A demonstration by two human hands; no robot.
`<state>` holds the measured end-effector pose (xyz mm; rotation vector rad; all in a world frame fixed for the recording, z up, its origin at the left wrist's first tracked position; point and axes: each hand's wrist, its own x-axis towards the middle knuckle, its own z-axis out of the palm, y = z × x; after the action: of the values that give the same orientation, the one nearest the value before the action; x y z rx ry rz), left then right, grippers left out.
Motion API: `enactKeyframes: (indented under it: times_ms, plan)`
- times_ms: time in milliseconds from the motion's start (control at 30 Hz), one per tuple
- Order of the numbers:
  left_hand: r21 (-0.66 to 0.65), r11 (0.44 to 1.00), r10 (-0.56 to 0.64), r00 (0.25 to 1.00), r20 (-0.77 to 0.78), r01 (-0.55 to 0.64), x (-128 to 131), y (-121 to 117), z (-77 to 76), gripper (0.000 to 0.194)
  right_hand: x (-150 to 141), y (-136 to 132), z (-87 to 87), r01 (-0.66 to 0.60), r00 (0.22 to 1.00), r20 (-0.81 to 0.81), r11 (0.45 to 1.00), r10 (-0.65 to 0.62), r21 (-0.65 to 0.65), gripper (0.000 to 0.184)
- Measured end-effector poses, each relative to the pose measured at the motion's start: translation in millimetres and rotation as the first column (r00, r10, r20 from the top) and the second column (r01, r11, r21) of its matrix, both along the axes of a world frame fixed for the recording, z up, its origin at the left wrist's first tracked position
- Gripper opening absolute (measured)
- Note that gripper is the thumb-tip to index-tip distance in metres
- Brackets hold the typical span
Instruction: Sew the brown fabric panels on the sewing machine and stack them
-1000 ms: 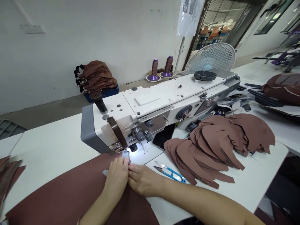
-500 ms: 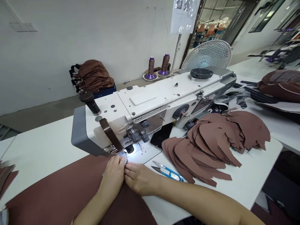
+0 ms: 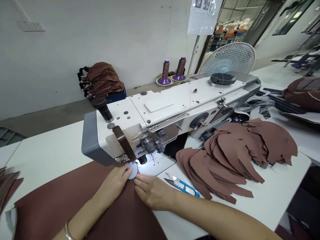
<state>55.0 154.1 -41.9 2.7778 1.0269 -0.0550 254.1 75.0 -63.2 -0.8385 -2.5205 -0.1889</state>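
While the person is working at a white sewing machine [image 3: 160, 110], a wide brown sheet [image 3: 75, 200] is lying on the white table [image 3: 50, 146], its narrowing end pointing up and away toward the machine's lit needle area, with its long axis running diagonally from the lower left. A pale round disc [image 3: 132, 171], which has no long axis, is sitting on the sheet's tip, just in front of the presser foot. The left hand [image 3: 112, 186] is lying nearly flat with its fingers together, pressing the disc's edge without gripping it, and a single bracelet [image 3: 67, 232] is circling that wrist. The right hand [image 3: 153, 192] is spread open and resting on the sheet just beside the disc, and it is not clearly pinching anything. To the right, one pair of blue snips [image 3: 182, 186] is lying near that hand, and two fanned stacks of brown pieces [image 3: 225, 160] are covering the table beyond them. Behind the machine, two thread cones [image 3: 173, 70] are standing upright, and one fan [image 3: 227, 60] is facing the work.
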Motion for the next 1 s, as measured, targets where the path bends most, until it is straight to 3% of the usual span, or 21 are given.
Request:
enactKeyframes:
  times_ms: [133,233,367,467,767,1000]
  plan:
    - [0.107,0.993,-0.047,0.996,-0.071,0.055,-4.8,5.9,-7.4,0.047,-0.8,0.4,-3.2,0.020,0.999,0.024,0.999,-0.021,0.031,0.016]
    - [0.227,0.965,-0.125,0.992,-0.029,0.128,-9.5,10.1,-14.4,0.044,-1.7,0.9,-5.0,0.023,0.999,0.035,0.998,-0.025,0.050,0.017]
    - [0.450,0.863,-0.261,0.965,0.003,0.232,-10.0,13.7,-15.6,0.041,-3.5,2.2,-5.9,0.041,0.999,0.029,0.996,-0.043,0.077,0.019]
    - [0.547,0.791,-0.336,0.942,0.016,0.273,-7.7,15.1,-12.5,0.039,-4.5,3.2,-6.3,0.054,0.998,0.025,0.994,-0.057,0.100,0.023]
    - [0.570,0.770,-0.371,0.928,0.032,0.288,2.2,13.9,1.1,0.038,-4.1,5.3,-4.7,0.080,0.996,0.017,0.992,-0.082,0.100,0.027]
    - [0.506,0.820,-0.332,0.943,0.039,0.268,12.1,12.0,5.8,0.038,-4.1,5.9,-6.2,0.086,0.996,0.030,0.991,-0.090,0.105,0.027]
